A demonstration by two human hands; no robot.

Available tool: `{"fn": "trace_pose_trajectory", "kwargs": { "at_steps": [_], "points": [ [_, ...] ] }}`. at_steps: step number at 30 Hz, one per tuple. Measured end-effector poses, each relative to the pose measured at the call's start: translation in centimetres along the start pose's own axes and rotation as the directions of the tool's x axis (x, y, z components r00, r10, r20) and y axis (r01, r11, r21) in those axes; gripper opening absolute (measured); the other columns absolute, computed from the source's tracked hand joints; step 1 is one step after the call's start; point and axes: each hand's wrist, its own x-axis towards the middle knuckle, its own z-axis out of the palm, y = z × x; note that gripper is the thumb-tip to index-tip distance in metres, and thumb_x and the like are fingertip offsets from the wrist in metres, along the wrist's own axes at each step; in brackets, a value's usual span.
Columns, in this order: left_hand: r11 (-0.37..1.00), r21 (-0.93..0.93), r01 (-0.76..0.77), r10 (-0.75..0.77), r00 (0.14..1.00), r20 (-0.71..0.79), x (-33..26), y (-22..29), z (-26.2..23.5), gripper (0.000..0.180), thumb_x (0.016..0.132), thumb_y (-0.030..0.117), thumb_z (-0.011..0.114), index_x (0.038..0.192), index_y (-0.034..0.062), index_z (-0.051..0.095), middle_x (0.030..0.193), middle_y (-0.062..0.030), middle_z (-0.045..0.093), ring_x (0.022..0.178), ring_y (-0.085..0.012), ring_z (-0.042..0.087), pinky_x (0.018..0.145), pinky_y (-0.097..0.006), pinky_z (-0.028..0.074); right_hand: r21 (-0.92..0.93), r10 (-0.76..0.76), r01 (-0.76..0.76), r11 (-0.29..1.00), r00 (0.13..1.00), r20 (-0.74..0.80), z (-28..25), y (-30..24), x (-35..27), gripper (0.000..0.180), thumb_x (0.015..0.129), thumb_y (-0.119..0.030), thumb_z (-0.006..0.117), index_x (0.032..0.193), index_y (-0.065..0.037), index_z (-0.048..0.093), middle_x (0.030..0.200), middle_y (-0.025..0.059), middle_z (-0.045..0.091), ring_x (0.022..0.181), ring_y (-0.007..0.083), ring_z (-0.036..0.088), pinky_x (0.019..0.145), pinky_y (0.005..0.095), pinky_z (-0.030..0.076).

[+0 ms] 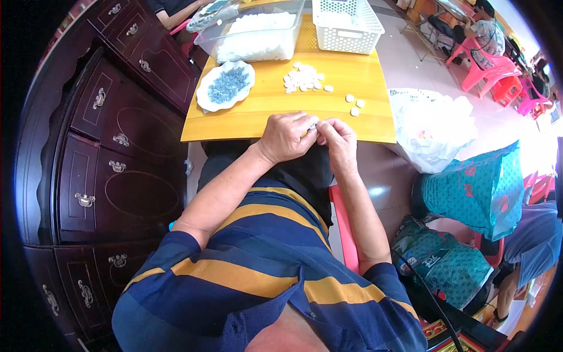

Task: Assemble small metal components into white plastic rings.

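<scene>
Closest to the camera is the striped shirt (246,276), navy with mustard bands, with both bare forearms stretching out from it to the near edge of the wooden bench (281,114). The hands meet right around that edge. The left hand (287,136) is back-up with its fingers curled in, kinda like a loose fist, and the right hand (338,138) comes in beside it with thumb and index pinching a small pale piece (314,125). That piece sits right at the fingertips, in the gap where the two hands meet. Mostly hidden tbh, so I can't tell whether the left fingers are actually gripping it or just touching.

Past the hands, three loose white discs (355,111) lie off to the right on the bench, near a bag (431,126) of white plastic standing beside it. Over on the left there's a wavy-rimmed white plate (206,94) full of blue-grey bits (229,85). Roughly in the middle is a messy pile of white discs (303,77). Furthest back, a clear tub (252,54) loaded with white pieces (258,32) is next to a white holey basket (349,42).
</scene>
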Motion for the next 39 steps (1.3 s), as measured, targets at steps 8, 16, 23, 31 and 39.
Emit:
{"fn": "trace_pose_trajectory", "kwargs": {
  "at_steps": [8,16,23,31,39],
  "points": [
    [0.998,-0.057,-0.041,0.036,0.995,-0.090,0.22,0.73,0.09,0.015,0.086,0.012,0.070,0.097,0.0020,0.069,0.079,-0.0148,0.069,0.071,-0.0313,0.069,0.063,-0.039,0.055,0.052,0.024,-0.025,0.998,1.000,0.013,-0.48,-0.24,-0.26,0.014,0.095,-0.016,0.068,0.088,-0.004,0.069,0.074,-0.0002,0.063,0.067,0.0064,0.054,0.064,0.0208,0.042],
    [0.998,-0.054,-0.024,0.020,0.998,-0.063,0.19,0.79,-0.17,0.014,0.086,0.011,0.070,0.097,0.0028,0.070,0.081,-0.0148,0.070,0.073,-0.0320,0.069,0.065,-0.039,0.055,0.021,0.007,-0.007,1.000,1.000,0.006,-0.32,-0.23,-0.23,0.014,0.095,-0.016,0.068,0.087,-0.004,0.069,0.075,-0.0002,0.063,0.068,0.0063,0.054,0.065,0.0210,0.042],
    [0.996,-0.076,-0.039,0.033,0.996,-0.077,0.54,0.72,-0.26,0.012,0.086,0.010,0.069,0.096,0.0034,0.070,0.081,-0.0143,0.070,0.075,-0.0317,0.069,0.066,-0.039,0.055,0.025,0.007,-0.007,1.000,1.000,0.003,-0.41,-0.10,-0.08,0.015,0.096,-0.017,0.067,0.088,-0.004,0.069,0.074,-0.0001,0.063,0.068,0.0063,0.053,0.065,0.0207,0.041],
    [0.997,-0.078,0.010,-0.013,1.000,-0.029,0.15,0.36,0.06,0.011,0.090,0.013,0.066,0.097,0.0050,0.068,0.085,-0.0139,0.070,0.077,-0.0317,0.069,0.067,-0.040,0.055,0.013,0.007,-0.007,1.000,1.000,-0.011,-0.20,-0.24,-0.12,0.014,0.096,-0.015,0.067,0.088,-0.004,0.069,0.075,0.0000,0.062,0.068,0.0066,0.053,0.065,0.0211,0.042],
    [0.995,-0.085,0.045,-0.045,0.999,0.008,-0.20,0.10,0.12,0.012,0.089,0.013,0.067,0.099,0.0047,0.068,0.088,-0.0149,0.070,0.078,-0.0326,0.069,0.068,-0.040,0.055,-0.003,0.018,-0.018,1.000,1.000,-0.016,0.06,-0.31,-0.25,0.014,0.096,-0.015,0.067,0.089,-0.003,0.069,0.074,-0.0001,0.062,0.067,0.0066,0.053,0.065,0.0212,0.042]
  ]
}}
